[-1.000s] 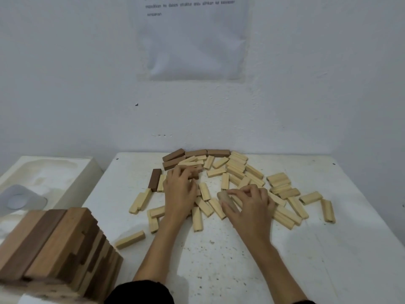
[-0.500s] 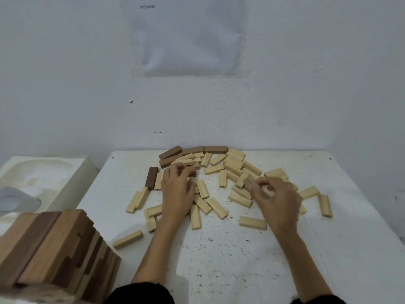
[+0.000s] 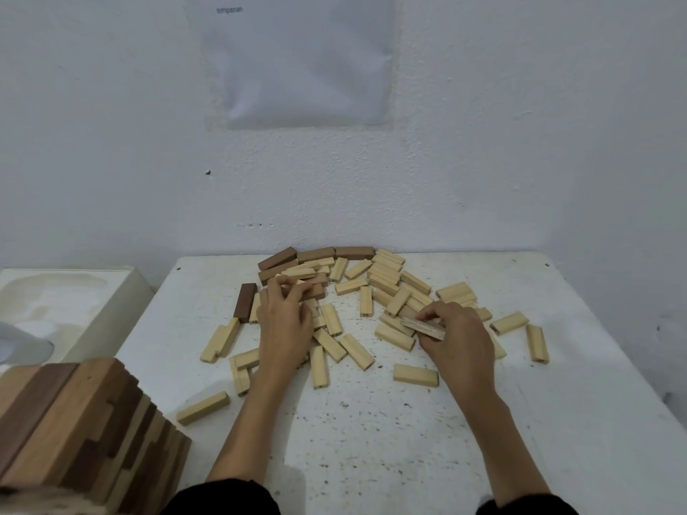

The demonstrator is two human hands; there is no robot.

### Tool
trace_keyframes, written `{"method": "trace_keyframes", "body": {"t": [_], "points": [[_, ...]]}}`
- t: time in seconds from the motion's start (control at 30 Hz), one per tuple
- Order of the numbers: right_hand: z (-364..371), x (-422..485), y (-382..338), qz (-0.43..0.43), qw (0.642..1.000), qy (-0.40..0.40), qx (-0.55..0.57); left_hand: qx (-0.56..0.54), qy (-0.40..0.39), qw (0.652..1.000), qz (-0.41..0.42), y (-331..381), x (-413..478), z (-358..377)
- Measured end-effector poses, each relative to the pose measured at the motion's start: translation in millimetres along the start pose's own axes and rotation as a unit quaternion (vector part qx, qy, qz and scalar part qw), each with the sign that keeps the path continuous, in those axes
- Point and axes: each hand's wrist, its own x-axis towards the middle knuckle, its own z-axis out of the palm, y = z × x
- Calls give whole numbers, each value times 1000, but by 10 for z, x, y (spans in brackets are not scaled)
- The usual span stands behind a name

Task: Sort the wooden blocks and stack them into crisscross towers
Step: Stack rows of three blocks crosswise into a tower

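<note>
Several pale wooden blocks (image 3: 386,280) lie scattered across the white table (image 3: 371,433), with a few dark brown blocks (image 3: 316,253) along the far edge. My left hand (image 3: 284,321) reaches into the left of the pile, its fingertips curled round a brown block (image 3: 314,291). My right hand (image 3: 459,338) holds a light-brown block (image 3: 422,326) lifted a little over the pale ones. A crisscross tower of mixed brown blocks (image 3: 74,433) fills the near left corner.
A white foam tray (image 3: 70,291) sits left of the table, with a grey-white object (image 3: 18,343) at the frame's left edge. A white wall with a taped paper sheet (image 3: 297,57) rises right behind the table. A lone pale block (image 3: 202,407) lies near the tower.
My right hand has swung from the pile's middle out to the right and now holds a light-brown block. My left hand stays over the left of the pile, fingers curled further onto the brown block.
</note>
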Motion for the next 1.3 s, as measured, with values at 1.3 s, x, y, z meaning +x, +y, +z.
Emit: {"method": "trace_keyframes", "body": {"t": [1.3], "points": [[118,-522,-285,-145,974,90,146,-112,-87,990,26,307,-209,-438]]}}
